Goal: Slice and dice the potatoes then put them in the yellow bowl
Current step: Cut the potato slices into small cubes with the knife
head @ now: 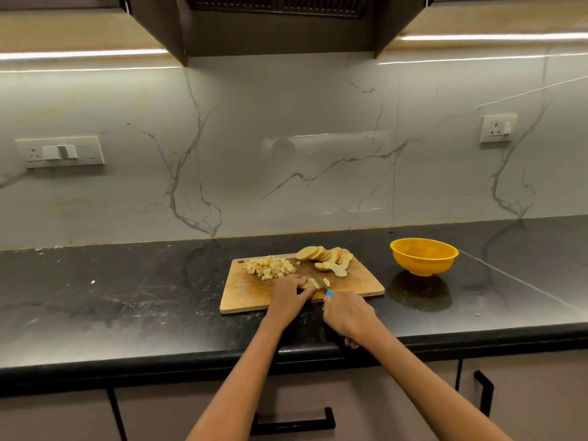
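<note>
Black stone countertop (127,297), speckled w/ pale marks, runs full width below a grey-veined marble backsplash (286,154). Wooden cutting board (248,294) lies flat near centre of counter, long side twd the wall. Yellow bowl (424,256) stands upright on counter just right of board, apart from it; nothing visible inside. Potato slices (324,257), round, fanned and overlapping along board's back-right corner. Diced potato pile (269,267), pale cubes, on board's back-left area, near the hanging hole. Left hand (288,297) at board's front edge, fingers curled down over a small potato piece (310,283), pinning it to the wood. Right hand (348,313) wrapped round the blue-handled knife (322,285) (only a bit of handle shows past the fist), blade angled across board w/ edge against the held piece. One loose potato chunk (326,282) lies just right of blade.
</note>
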Tool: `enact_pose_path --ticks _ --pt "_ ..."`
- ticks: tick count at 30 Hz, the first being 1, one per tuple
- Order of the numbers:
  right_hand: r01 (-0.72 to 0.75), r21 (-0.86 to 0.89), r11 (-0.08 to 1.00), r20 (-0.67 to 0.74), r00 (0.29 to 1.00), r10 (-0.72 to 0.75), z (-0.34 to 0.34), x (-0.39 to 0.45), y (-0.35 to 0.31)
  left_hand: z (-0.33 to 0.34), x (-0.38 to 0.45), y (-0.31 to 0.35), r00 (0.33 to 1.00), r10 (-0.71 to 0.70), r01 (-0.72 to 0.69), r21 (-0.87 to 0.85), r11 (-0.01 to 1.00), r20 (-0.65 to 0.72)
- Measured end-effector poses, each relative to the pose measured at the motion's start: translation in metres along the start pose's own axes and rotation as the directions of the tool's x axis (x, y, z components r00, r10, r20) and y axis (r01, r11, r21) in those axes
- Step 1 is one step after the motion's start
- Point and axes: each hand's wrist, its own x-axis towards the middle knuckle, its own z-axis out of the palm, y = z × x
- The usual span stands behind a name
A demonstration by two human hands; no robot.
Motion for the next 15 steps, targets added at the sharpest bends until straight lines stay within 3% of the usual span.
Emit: enact_pose_path --ticks 11,15 --pt "0.034 -0.164 0.986 0.102 0.995 -0.017 -0.006 0.011 -0.028 -0.003 0.000 0.004 0.999 0.020 -0.020 -0.017 1.000 -0.029" --pt "0.086 -0.355 0.931 0.070 0.995 -0.065 0.002 0.006 -0.017 -0.002 -0.002 0.004 1.000 0.017 -0.017 -0.029 0.999 -0.017"
